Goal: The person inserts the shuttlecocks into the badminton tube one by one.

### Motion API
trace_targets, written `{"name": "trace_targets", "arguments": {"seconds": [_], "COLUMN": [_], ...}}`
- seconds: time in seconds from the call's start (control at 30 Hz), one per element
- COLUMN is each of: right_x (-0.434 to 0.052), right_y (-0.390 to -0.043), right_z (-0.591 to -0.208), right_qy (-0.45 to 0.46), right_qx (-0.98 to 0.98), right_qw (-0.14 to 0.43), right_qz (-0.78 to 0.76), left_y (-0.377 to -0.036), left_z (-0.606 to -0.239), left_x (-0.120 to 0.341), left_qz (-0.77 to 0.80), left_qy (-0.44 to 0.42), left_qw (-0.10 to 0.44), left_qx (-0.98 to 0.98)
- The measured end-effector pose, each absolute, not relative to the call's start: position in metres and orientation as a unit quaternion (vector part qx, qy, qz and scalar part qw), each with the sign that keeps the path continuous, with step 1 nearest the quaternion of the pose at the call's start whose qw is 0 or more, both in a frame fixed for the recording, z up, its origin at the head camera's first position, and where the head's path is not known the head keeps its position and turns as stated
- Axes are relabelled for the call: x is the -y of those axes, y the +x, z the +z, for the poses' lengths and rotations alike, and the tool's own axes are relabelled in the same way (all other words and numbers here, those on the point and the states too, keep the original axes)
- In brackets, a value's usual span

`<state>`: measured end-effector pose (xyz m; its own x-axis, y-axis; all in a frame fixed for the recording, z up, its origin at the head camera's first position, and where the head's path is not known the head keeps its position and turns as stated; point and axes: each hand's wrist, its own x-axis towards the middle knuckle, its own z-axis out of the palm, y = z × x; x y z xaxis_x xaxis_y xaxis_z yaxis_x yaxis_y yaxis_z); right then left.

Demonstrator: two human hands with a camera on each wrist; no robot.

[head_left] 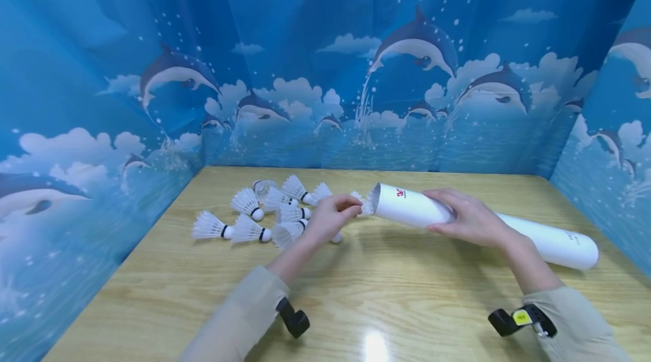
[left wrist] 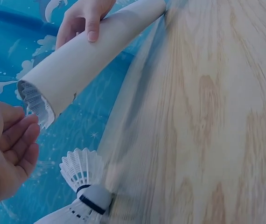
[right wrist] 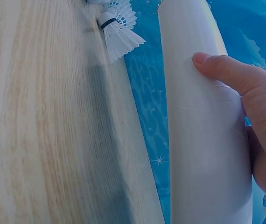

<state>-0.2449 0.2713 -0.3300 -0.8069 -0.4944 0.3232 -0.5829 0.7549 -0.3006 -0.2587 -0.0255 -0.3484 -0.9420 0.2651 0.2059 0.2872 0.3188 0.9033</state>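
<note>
My right hand [head_left: 470, 218] grips a long white shuttlecock tube [head_left: 412, 205] from above, thumb on the near side. Its mouth points left and is raised off the table, while the far end slopes down to the right. White feathers of a shuttlecock [left wrist: 39, 108] show in the mouth and stick out slightly. At that rim my left hand [head_left: 330, 219] has its fingers bent and appears to pinch the feather edge; the thumb's contact is hidden in the left wrist view. The right wrist view shows the right thumb [right wrist: 217, 67] lying along the tube.
Several loose white shuttlecocks [head_left: 247, 230] with black bands lie in a cluster on the wooden table [head_left: 325, 294], left of and beneath my left hand. A blue dolphin-print curtain [head_left: 325, 68] encloses the back and sides.
</note>
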Motion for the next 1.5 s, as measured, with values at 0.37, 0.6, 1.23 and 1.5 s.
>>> {"name": "trace_targets", "arguments": {"seconds": [0.37,0.6,1.23,1.5], "right_x": [-0.272,-0.272,-0.272,-0.273], "right_y": [-0.245,-0.244,-0.244,-0.243], "right_z": [-0.331,-0.328,-0.327,-0.33], "right_qy": [0.291,0.287,0.295,0.298], "right_qx": [0.929,0.931,0.928,0.927], "right_qw": [0.119,0.114,0.122,0.121], "right_qz": [0.196,0.196,0.192,0.194], "left_y": [-0.251,-0.247,-0.237,-0.238], "left_z": [-0.333,-0.329,-0.351,-0.363], "left_x": [0.069,0.105,0.152,0.151], "left_qz": [-0.521,-0.474,-0.404,-0.361], "left_qy": [-0.133,-0.1,-0.092,-0.103], "left_qw": [0.054,0.1,0.056,0.077], "left_qx": [0.841,0.869,0.908,0.924]}}
